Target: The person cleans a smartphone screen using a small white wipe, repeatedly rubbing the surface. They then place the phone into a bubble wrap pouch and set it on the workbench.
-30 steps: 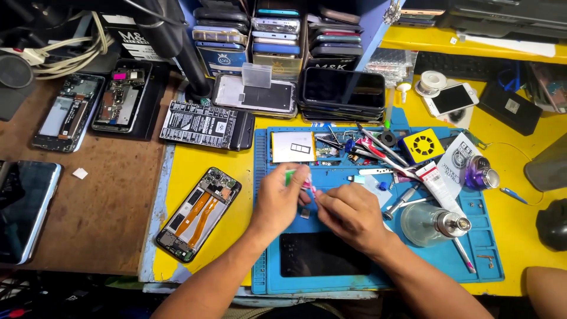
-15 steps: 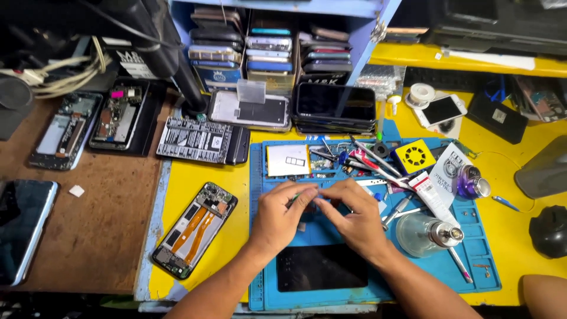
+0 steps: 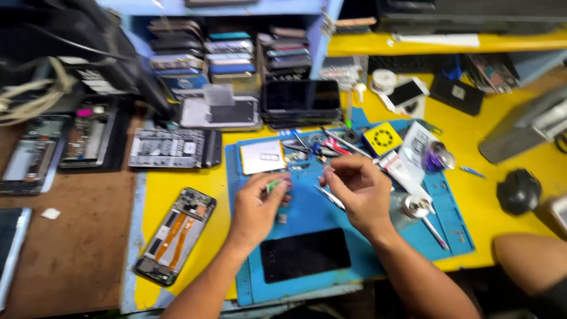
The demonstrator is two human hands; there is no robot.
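Observation:
My left hand [image 3: 260,207] hovers over the blue work mat [image 3: 449,230] and pinches a small green and pink tool [image 3: 277,185] between thumb and fingers. My right hand [image 3: 357,189] is raised beside it with fingertips curled together; what they pinch is too small and blurred to tell. A dark phone screen [image 3: 304,255] lies flat on the mat just below both hands. An opened phone frame with orange ribbon cables [image 3: 175,235] lies on the yellow table to the left of my left arm.
Tweezers and small tools [image 3: 322,147] are scattered at the mat's top. A metal dispenser bottle [image 3: 416,208] stands right of my right hand. Stacked phones [image 3: 227,50] fill a blue shelf behind. Opened phones [image 3: 88,136] lie left. A black mouse [image 3: 518,192] sits far right.
Both hands have lifted slightly and moved apart. The left hand now shows the green and pink tool at its fingertips. The camera has tilted, shifting the bench downward in view.

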